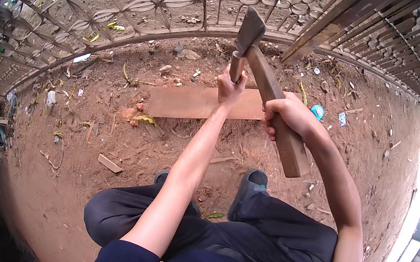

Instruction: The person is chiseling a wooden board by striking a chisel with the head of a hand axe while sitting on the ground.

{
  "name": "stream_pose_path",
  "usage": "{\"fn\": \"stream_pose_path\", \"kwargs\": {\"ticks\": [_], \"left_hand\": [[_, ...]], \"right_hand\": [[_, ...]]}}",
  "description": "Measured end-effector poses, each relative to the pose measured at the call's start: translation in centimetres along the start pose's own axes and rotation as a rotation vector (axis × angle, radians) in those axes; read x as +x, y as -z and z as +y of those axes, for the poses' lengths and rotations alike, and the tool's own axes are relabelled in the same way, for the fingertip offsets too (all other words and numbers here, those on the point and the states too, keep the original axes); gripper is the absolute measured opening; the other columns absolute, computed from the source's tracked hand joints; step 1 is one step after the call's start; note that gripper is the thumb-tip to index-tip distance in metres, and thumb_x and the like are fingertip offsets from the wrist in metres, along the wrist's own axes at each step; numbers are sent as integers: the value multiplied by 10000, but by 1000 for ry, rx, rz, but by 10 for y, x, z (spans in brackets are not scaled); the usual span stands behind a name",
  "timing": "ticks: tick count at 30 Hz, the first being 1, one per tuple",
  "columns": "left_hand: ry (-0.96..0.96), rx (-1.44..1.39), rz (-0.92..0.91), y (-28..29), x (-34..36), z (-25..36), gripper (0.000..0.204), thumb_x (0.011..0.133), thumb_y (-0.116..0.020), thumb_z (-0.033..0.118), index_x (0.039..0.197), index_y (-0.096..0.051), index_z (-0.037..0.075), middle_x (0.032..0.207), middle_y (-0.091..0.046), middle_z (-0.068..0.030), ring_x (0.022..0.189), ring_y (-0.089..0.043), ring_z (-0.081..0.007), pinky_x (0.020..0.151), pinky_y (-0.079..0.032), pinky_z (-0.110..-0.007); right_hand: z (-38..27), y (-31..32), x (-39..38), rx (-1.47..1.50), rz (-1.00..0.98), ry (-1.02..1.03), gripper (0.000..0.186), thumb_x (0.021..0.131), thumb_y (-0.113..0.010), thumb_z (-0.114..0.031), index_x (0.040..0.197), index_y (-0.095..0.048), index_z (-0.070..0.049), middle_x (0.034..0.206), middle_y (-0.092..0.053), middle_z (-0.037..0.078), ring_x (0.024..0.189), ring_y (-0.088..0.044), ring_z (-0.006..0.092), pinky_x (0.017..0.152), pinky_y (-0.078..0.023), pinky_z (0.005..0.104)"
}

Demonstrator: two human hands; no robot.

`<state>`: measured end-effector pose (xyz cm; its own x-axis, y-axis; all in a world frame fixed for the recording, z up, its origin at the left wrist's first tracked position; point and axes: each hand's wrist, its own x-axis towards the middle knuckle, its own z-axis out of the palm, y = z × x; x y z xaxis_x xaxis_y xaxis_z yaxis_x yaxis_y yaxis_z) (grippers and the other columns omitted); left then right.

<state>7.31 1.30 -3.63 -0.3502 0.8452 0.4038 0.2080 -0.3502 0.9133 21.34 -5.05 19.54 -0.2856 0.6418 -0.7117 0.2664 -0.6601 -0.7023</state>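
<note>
My left hand (231,85) is closed round the brown handle of a chopping knife (251,30), whose broad dark blade points away from me. In my right hand (290,115) is a thick wooden billet (291,155), gripped around its middle and slanting from far left to near right. The billet's narrower far end lies against or just beside the blade; I cannot tell whether they touch. Below both hands a flat reddish-brown board (184,102) lies on the dirt, partly covered by my left wrist and right hand.
A metal fence (158,2) curves along the far side, with a wooden post (318,36) leaning at its right. A round blue thing, like a tape measure (317,112), lies right of the board. Wood scraps (110,164), leaves and litter are scattered over the dirt. My shoes (249,192) are close in front.
</note>
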Motion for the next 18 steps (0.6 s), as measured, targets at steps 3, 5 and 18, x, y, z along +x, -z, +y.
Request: {"fn": "stream_pose_path", "kwargs": {"ticks": [3,5,18], "left_hand": [[100,-20,-49,0,-5,1,161,833,-646,123,928,-610,-2,653,-631,-79,579,-631,-151,537,-494,-336],[50,30,-36,2,-3,-5,153,833,-649,125,913,-608,2,647,-624,-74,573,-630,-147,527,-491,-333],[228,70,-15,-7,38,-37,143,823,-659,141,797,-604,11,649,-649,-82,591,-630,-177,568,-488,-337]], "right_hand": [[6,3,-3,71,18,37,138,774,-560,-71,842,-463,-2,658,-534,98,479,-552,197,449,-491,368],[16,10,6,-15,142,128,130,773,-551,-73,839,-465,-2,660,-535,93,477,-554,198,448,-490,372],[187,74,76,186,-135,-160,243,698,-542,-21,923,-451,1,706,-530,110,529,-552,195,514,-519,381]]}}
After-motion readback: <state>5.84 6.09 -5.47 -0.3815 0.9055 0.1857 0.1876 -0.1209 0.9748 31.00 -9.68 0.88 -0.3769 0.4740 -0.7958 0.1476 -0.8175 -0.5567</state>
